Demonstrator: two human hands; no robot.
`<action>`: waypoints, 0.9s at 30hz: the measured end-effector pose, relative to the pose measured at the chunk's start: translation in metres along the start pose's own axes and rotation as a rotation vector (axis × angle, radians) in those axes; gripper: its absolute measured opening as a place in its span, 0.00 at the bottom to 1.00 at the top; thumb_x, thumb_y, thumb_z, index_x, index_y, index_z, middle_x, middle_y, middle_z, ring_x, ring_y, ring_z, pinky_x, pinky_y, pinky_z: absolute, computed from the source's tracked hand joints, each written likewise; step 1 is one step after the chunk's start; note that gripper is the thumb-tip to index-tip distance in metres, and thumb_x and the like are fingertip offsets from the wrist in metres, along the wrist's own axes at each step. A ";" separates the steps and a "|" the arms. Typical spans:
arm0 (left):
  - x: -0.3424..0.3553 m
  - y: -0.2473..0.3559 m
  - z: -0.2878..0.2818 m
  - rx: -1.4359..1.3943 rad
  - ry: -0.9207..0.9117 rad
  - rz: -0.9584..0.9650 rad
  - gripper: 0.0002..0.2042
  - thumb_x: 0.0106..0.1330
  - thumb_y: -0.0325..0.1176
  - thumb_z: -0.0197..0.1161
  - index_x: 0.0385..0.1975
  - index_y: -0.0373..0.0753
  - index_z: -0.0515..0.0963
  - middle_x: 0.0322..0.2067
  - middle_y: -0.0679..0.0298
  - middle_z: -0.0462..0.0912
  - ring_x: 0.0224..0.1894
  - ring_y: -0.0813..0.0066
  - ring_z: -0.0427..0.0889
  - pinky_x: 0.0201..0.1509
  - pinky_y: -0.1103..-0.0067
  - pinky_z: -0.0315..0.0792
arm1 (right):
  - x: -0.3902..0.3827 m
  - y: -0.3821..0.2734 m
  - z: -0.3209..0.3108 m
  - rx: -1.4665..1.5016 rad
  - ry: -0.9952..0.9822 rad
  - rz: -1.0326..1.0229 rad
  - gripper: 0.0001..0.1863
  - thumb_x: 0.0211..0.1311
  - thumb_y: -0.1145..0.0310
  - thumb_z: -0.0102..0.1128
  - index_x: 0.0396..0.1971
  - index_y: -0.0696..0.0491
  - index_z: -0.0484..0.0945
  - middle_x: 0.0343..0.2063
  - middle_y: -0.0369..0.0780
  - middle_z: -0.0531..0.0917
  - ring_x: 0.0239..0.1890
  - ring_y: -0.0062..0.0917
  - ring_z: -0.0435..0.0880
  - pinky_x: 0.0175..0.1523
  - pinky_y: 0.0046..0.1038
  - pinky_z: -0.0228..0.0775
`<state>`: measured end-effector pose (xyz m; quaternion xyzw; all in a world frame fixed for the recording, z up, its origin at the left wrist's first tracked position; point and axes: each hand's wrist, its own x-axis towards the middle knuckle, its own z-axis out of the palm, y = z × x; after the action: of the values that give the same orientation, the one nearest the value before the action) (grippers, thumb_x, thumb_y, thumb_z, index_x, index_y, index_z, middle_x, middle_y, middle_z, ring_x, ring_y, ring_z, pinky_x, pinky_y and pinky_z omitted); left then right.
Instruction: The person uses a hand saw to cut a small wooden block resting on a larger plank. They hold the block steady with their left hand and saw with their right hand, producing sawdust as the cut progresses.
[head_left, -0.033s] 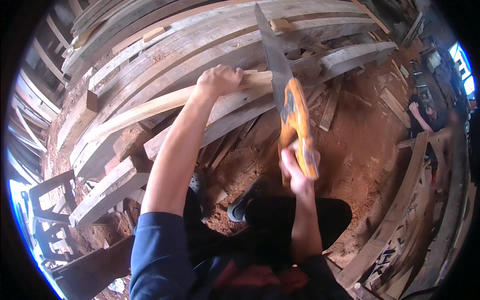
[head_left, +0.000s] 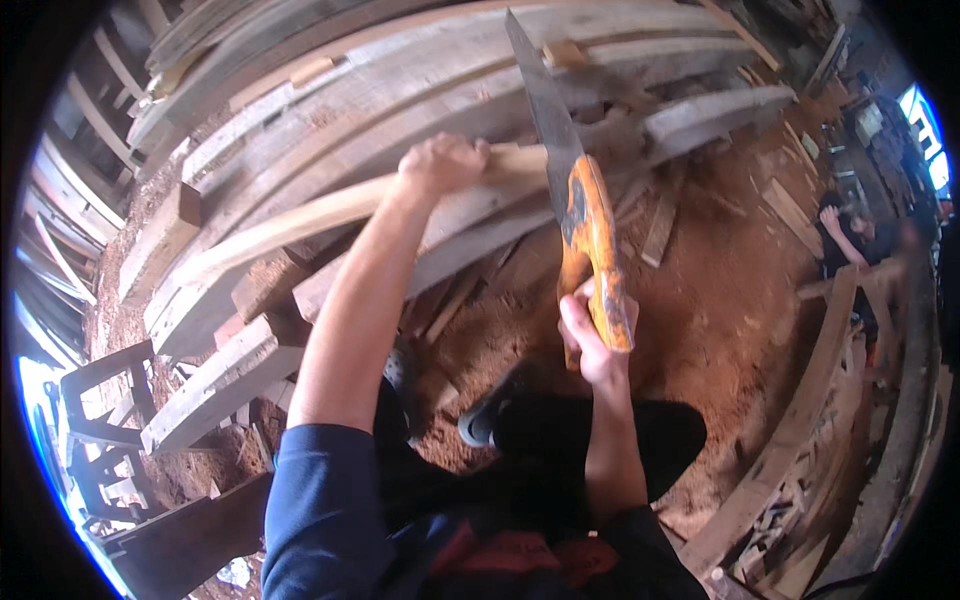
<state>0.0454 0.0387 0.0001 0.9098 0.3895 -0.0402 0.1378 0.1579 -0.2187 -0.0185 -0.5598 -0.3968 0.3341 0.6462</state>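
1. I see the bare left hand (head_left: 443,164) clenched on the pale, narrow wooden strip (head_left: 310,217), over weathered grey beams (head_left: 720,112).
2. The bare right hand (head_left: 600,335) grasps the long handsaw (head_left: 562,168) by its worn orange handle (head_left: 596,225), its grey blade (head_left: 549,105) at the strip's right end.
3. From here I can't read the red print (head_left: 515,553) on the navy shirt (head_left: 325,500).

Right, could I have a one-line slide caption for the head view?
Left grip over a pale wooden strip; right grip on an orange-handled saw, blade beside the strip.

Downward fisheye view from the head
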 end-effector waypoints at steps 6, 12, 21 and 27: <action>0.019 -0.010 0.007 0.060 0.100 0.037 0.14 0.70 0.33 0.42 0.41 0.32 0.74 0.37 0.43 0.80 0.43 0.51 0.83 0.42 0.64 0.79 | -0.005 0.024 -0.007 -0.028 0.016 -0.083 0.13 0.55 0.75 0.66 0.20 0.54 0.69 0.14 0.30 0.68 0.19 0.14 0.63 0.25 0.22 0.56; 0.016 -0.007 0.006 0.030 0.137 0.022 0.15 0.71 0.35 0.42 0.40 0.32 0.74 0.36 0.46 0.81 0.39 0.51 0.83 0.40 0.63 0.79 | -0.009 0.043 -0.017 -0.031 -0.012 -0.154 0.12 0.53 0.78 0.66 0.21 0.54 0.69 0.14 0.30 0.68 0.18 0.14 0.64 0.24 0.22 0.57; 0.014 0.000 -0.001 -0.107 0.039 -0.118 0.11 0.69 0.34 0.46 0.41 0.37 0.75 0.35 0.48 0.82 0.44 0.50 0.82 0.44 0.62 0.78 | -0.009 0.039 -0.024 0.032 -0.087 -0.120 0.08 0.58 0.76 0.61 0.24 0.55 0.70 0.15 0.32 0.70 0.15 0.15 0.67 0.22 0.20 0.57; 0.022 -0.011 0.018 0.120 0.171 0.058 0.11 0.69 0.34 0.47 0.42 0.37 0.74 0.37 0.47 0.81 0.46 0.50 0.81 0.47 0.61 0.78 | -0.013 0.046 -0.011 0.057 -0.015 -0.159 0.10 0.57 0.77 0.64 0.22 0.54 0.70 0.14 0.30 0.70 0.15 0.13 0.66 0.21 0.18 0.56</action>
<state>0.0536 0.0561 -0.0234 0.9274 0.3701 0.0182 0.0507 0.1621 -0.2285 -0.0667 -0.5056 -0.4350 0.2971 0.6833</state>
